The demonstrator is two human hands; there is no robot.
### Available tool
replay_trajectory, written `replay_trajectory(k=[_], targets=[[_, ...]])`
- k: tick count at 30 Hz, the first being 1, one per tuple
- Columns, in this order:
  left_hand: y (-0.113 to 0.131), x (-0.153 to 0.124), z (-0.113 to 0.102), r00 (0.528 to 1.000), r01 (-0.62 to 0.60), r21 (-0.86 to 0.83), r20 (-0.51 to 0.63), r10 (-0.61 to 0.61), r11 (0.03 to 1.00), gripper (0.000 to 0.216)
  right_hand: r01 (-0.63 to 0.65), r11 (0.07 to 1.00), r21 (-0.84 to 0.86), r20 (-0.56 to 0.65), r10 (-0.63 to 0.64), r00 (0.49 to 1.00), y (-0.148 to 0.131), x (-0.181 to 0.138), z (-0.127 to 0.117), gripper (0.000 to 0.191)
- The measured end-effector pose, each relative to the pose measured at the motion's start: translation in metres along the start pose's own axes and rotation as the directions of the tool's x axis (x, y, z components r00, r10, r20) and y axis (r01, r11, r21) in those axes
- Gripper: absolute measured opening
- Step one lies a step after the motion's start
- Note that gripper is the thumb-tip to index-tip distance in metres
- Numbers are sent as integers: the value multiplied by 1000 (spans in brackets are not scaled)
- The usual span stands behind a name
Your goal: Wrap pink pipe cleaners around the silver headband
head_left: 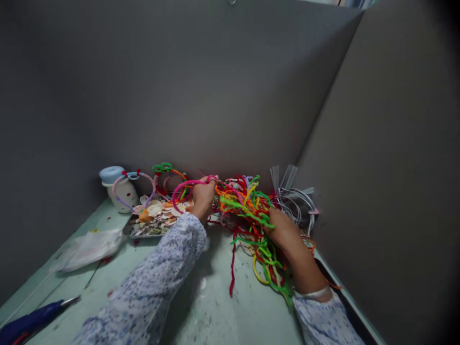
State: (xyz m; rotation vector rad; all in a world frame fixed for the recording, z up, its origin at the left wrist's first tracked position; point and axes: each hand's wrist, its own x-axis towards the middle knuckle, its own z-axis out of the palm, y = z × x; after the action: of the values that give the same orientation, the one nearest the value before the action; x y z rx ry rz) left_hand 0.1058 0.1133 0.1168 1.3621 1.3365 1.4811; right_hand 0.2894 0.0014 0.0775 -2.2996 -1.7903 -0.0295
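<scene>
My left hand (203, 196) is closed on a pink fuzzy headband (184, 186), a curved hoop with a small loop near my fingertips. To its right lies a tangled heap of pipe cleaners (247, 206) in red, green, orange, yellow and pink. My right hand (282, 227) reaches into the right side of this heap and appears closed around some strands; its fingertips are hidden among them. Behind and left of my left hand stand other fuzzy headbands, one purple and blue (115, 191), another orange with green loops (166, 167).
A metal tray (143, 236) holds shells and small pieces. Behind it stands a white jar with a blue lid (112, 173). A plastic bag (89, 247) and a blue-handled pointed tool (39, 316) lie left. White hoops (298, 206) and clear sticks (287, 178) sit back right. Grey panels (215, 96) enclose the table.
</scene>
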Motion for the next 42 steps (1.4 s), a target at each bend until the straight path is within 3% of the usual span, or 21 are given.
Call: replay_trajectory(k=[7,9,12,14,17,18,20,21,23,25,27,31,36,39,42], targets=[[45,2,-42,999,-41,-245,-39,32,969,25,-71,997,32,-61,73,995,9,8,-4,34],[50,-1,-55,998,-58,-263,-14,56,963,26,-125,992,36,-145,129,981,20,9,-7,37],[47,-11,-69,993,-17,-236,106,43,972,26,-30,999,41,-246,40,968,30,7,-20,51],[39,-22,-74,984,19,-199,178,17,980,27,31,995,92,-315,0,949,24,-1,-34,48],[27,-43,-75,942,139,-164,325,-80,977,29,179,902,392,-463,26,886,-9,-20,-56,35],[23,-50,-75,926,163,-158,364,-96,974,30,225,816,533,-420,24,907,-24,-26,-60,32],[17,-64,-76,890,190,-164,444,-100,968,30,207,571,794,-180,-104,978,-54,-38,-59,34],[14,-70,-76,865,228,-157,485,-126,961,31,145,452,880,-76,-168,983,-66,-41,-54,36],[8,-80,-78,829,273,-164,541,-145,948,29,54,300,952,40,-299,953,-84,-44,-41,38],[3,-86,-82,816,289,-135,552,-170,948,26,-27,259,965,123,-362,924,-91,-41,-28,36],[-3,-91,-87,814,294,-157,558,-161,943,27,-66,243,968,150,-344,927,-90,-36,-19,33],[-12,-97,-97,803,314,-264,586,-107,912,35,-128,118,985,146,-149,978,-84,-29,-9,29],[-19,-95,-100,777,423,-375,619,-117,825,38,-126,-2,992,126,-20,992,-90,-39,10,31],[-19,-91,-101,779,432,-396,617,-113,810,41,-79,-17,997,78,-18,997,-96,-47,16,35],[-16,-90,-103,786,388,-382,613,-85,839,49,-42,51,998,42,7,999,-103,-52,15,37]])
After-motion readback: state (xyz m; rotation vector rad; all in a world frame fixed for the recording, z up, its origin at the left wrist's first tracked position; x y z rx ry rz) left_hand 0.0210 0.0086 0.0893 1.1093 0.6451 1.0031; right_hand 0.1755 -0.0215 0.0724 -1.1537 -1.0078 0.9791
